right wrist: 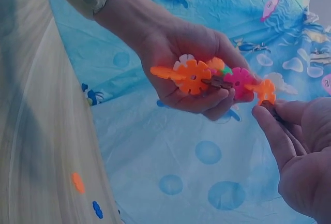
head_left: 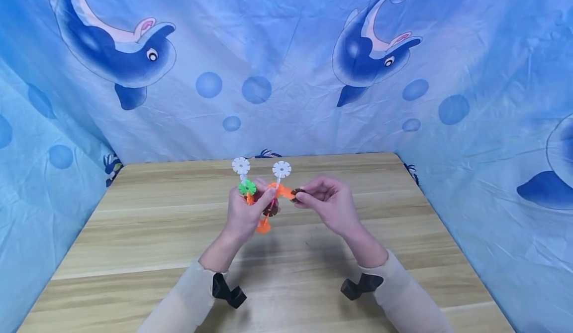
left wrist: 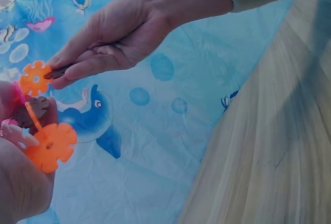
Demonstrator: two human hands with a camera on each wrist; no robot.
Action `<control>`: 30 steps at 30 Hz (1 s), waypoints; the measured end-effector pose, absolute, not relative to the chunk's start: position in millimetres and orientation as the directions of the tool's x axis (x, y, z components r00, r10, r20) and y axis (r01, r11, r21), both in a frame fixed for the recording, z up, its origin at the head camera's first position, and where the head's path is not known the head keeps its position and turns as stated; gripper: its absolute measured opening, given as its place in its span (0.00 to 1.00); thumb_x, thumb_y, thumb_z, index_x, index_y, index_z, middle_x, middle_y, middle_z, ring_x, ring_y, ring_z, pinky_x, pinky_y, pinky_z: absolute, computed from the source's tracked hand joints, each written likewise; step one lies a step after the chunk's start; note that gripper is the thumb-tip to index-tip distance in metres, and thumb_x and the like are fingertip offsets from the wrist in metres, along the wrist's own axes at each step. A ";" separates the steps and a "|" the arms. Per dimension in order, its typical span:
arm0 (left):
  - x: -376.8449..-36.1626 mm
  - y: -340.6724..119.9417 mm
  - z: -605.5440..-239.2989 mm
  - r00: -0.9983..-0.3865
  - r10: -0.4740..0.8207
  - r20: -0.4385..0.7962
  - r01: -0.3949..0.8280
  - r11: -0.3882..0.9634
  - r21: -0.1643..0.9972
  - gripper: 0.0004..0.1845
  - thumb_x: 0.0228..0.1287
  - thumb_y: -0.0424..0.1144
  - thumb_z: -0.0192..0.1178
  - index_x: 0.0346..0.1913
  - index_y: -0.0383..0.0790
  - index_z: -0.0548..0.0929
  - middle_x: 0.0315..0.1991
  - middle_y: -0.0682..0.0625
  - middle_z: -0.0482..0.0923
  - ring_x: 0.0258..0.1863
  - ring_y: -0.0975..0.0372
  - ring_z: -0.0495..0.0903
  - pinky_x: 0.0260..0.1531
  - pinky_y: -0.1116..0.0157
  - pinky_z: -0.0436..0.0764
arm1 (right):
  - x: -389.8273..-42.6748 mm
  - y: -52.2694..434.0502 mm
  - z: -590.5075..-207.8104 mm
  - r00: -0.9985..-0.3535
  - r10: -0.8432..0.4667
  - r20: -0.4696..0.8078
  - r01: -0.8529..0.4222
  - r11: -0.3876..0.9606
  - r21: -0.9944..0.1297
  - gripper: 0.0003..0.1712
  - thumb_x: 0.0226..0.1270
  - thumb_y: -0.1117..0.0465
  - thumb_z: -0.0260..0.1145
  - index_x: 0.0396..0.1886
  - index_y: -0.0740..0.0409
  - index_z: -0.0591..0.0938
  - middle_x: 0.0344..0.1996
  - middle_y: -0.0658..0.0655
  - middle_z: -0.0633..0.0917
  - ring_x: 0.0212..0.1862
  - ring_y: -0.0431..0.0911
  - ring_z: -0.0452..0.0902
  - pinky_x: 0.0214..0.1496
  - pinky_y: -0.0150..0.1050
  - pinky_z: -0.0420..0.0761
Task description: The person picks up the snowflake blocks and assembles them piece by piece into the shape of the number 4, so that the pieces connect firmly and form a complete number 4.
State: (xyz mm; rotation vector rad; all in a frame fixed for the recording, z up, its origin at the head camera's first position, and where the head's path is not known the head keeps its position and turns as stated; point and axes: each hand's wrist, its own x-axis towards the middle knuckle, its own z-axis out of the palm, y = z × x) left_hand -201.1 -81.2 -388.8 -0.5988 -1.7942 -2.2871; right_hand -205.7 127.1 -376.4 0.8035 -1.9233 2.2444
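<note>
My left hand [head_left: 243,213] grips a linked build of notched snowflake discs above the wooden table. Two white discs [head_left: 281,169] stand up at its top, with a green disc [head_left: 247,188] beside the thumb. An orange disc [head_left: 263,227] hangs at the bottom. In the right wrist view a pink disc [right wrist: 239,81] sits among orange and brown ones. Between thumb and fingertips, my right hand [head_left: 333,203] pinches a brown disc [head_left: 297,194]. That brown disc meets the edge of an orange disc [left wrist: 35,78] at the right end of the build.
On the wooden tabletop [head_left: 147,253] lie a loose orange disc [right wrist: 78,183] and a blue disc [right wrist: 98,209], seen in the right wrist view. A blue curtain [head_left: 286,49] printed with dolphins stands behind the table and along both sides.
</note>
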 end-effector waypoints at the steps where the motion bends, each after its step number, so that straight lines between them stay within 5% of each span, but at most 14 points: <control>1: -200.8 -81.7 -388.6 -0.903 0.118 0.413 0.374 -0.259 0.891 0.07 0.67 0.31 0.62 0.30 0.40 0.78 0.28 0.54 0.81 0.23 0.62 0.82 0.28 0.65 0.88 | -205.1 126.7 -375.7 -0.861 -0.272 0.430 -0.384 -0.205 -0.900 0.13 0.59 0.73 0.71 0.37 0.79 0.78 0.33 0.48 0.91 0.35 0.45 0.91 0.38 0.47 0.90; 8: -201.8 -84.9 -382.6 -0.916 0.136 0.378 0.357 -0.156 0.921 0.05 0.65 0.36 0.66 0.34 0.38 0.83 0.25 0.54 0.82 0.22 0.61 0.82 0.28 0.63 0.88 | -203.8 128.2 -370.2 -0.875 -0.280 0.396 -0.407 -0.018 -0.913 0.10 0.61 0.68 0.72 0.39 0.70 0.83 0.34 0.61 0.90 0.34 0.46 0.90 0.39 0.45 0.90; 14: -204.3 -88.9 -379.5 -0.927 0.180 0.329 0.332 -0.012 0.943 0.09 0.63 0.39 0.69 0.40 0.36 0.86 0.30 0.47 0.86 0.26 0.57 0.85 0.33 0.61 0.89 | -206.0 134.0 -367.8 -0.869 -0.333 0.366 -0.461 0.278 -0.843 0.04 0.65 0.60 0.71 0.39 0.50 0.88 0.35 0.54 0.90 0.37 0.46 0.87 0.43 0.36 0.89; 19: -204.6 -93.6 -379.4 -0.921 0.184 0.343 0.357 0.049 0.933 0.13 0.61 0.39 0.70 0.47 0.41 0.85 0.41 0.42 0.87 0.34 0.59 0.88 0.38 0.63 0.90 | -208.5 136.9 -370.2 -0.894 -0.331 0.301 -0.391 0.253 -0.885 0.05 0.64 0.61 0.71 0.39 0.52 0.88 0.37 0.57 0.90 0.39 0.54 0.88 0.45 0.35 0.89; 23: -206.8 -96.4 -380.2 -0.907 0.176 0.383 0.389 0.000 0.921 0.22 0.58 0.35 0.72 0.55 0.42 0.80 0.50 0.42 0.85 0.44 0.59 0.88 0.41 0.63 0.90 | -210.6 137.3 -372.9 -0.921 -0.309 0.238 -0.303 0.183 -0.935 0.07 0.63 0.64 0.71 0.41 0.57 0.87 0.40 0.62 0.89 0.38 0.51 0.89 0.44 0.39 0.90; 30: -211.4 -99.3 -386.0 -0.903 0.109 0.417 0.402 -0.133 0.906 0.33 0.55 0.28 0.70 0.65 0.41 0.71 0.51 0.54 0.85 0.50 0.60 0.85 0.52 0.71 0.85 | -215.2 135.9 -382.2 -0.938 -0.248 0.241 -0.249 -0.002 -0.969 0.12 0.63 0.67 0.71 0.44 0.69 0.85 0.41 0.60 0.90 0.39 0.45 0.90 0.46 0.43 0.90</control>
